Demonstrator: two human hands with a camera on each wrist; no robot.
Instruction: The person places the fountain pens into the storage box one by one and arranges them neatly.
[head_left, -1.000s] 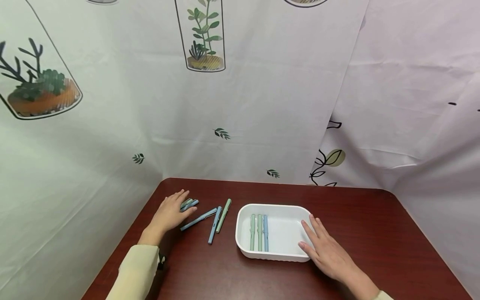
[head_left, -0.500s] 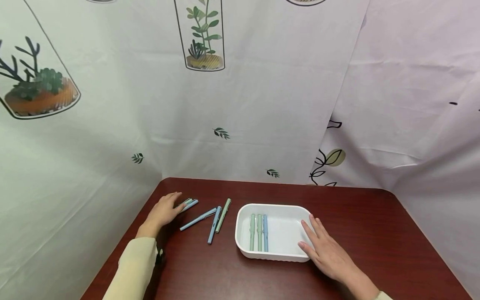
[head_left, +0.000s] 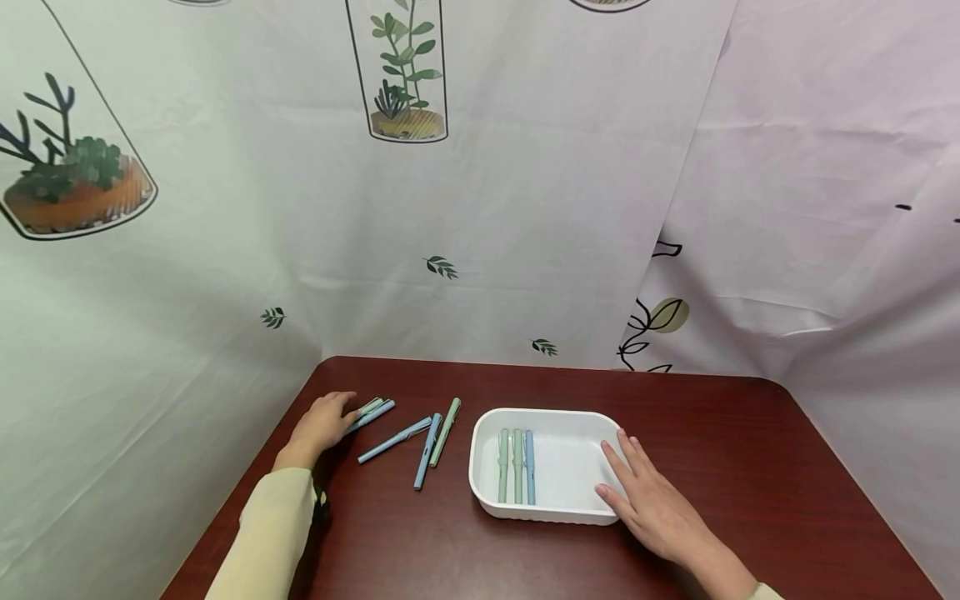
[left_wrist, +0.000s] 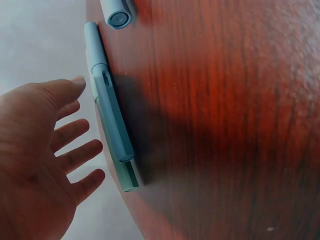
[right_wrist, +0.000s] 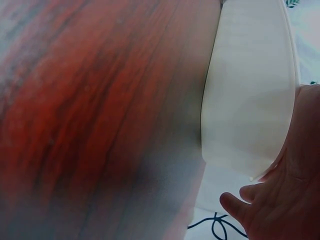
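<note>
My left hand (head_left: pixel 321 425) is at the table's left side, beside a blue pen (head_left: pixel 372 414) and a green pen (head_left: pixel 368 407) lying close together. In the left wrist view its fingers are spread and loosely bent, the thumb close to the blue pen (left_wrist: pixel 114 115); whether it touches is unclear. The green pen (left_wrist: pixel 125 177) is partly hidden under the blue one. With fingers extended, my right hand (head_left: pixel 660 504) rests on the right rim of a white tray (head_left: pixel 551 514). Inside the tray, two green pens (head_left: pixel 517 467) and one blue pen (head_left: pixel 530 467) lie side by side at the left.
Between the left hand and the tray lie a slanted blue pen (head_left: pixel 393 440), another blue pen (head_left: pixel 427 452) and a green pen (head_left: pixel 446 432). The dark red table (head_left: pixel 420 550) meets a printed cloth (head_left: pixel 487 317) at its back and sides.
My left hand has drawn left, and its fingertips came down off the far side of the paired pens, uncovering more of them. The right hand and tray stay put.
</note>
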